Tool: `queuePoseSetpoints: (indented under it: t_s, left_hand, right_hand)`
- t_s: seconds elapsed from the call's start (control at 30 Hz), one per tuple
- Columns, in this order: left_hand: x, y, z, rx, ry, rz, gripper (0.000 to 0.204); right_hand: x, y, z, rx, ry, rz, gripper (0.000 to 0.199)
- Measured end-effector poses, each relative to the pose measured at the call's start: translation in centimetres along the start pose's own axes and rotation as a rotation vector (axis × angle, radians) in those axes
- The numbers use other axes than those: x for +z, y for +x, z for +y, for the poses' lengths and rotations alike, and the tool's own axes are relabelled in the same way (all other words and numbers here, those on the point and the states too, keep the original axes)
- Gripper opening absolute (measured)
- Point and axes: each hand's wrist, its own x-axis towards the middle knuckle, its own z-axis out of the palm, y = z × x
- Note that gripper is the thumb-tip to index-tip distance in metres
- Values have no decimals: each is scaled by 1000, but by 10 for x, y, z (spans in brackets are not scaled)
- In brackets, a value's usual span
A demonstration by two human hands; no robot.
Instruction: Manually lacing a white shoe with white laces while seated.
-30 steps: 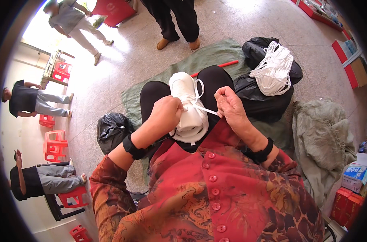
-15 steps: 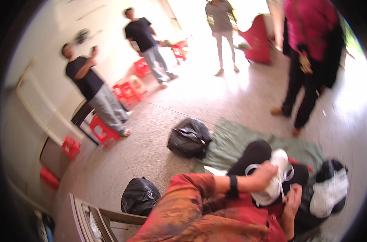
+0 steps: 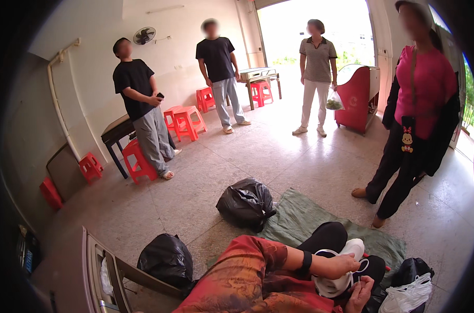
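A white lace-up shoe [image 3: 331,285] rests on my lap over black trousers, at the bottom right of the head view. My left hand [image 3: 343,265], with a black wristband, lies over the top of the shoe and grips it among the white laces. My right hand [image 3: 362,295] is just below it, fingers curled against the shoe's lower side. Part of the shoe is hidden under both hands.
A green cloth [image 3: 299,219] lies on the floor with black bags [image 3: 245,203] [image 3: 166,258] beside it and a white plastic bag [image 3: 410,297] at my right. A person in pink [image 3: 419,104] stands close; three others stand farther off among red stools [image 3: 187,121] and a red cabinet [image 3: 358,96].
The view has swung up from my lap to the room, so the hands and shoe now sit at the bottom edge. Both hands stay on the shoe.
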Motion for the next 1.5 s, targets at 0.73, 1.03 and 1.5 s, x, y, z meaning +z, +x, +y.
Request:
queuePoseSetpoints:
  t_s: [0.73, 1.03, 1.5]
  left_hand:
    - [-89, 22, -14, -385, -880, 512, 11]
    - [-80, 3, 26, -180, -298, 609, 21]
    - [-48, -40, 26, -256, 476, 278, 19]
  right_hand:
    - [20, 57, 0, -336, -509, -179, 3]
    - [34, 50, 3, -291, -328, -228, 13]
    - [57, 57, -9, -322, -415, -66, 34]
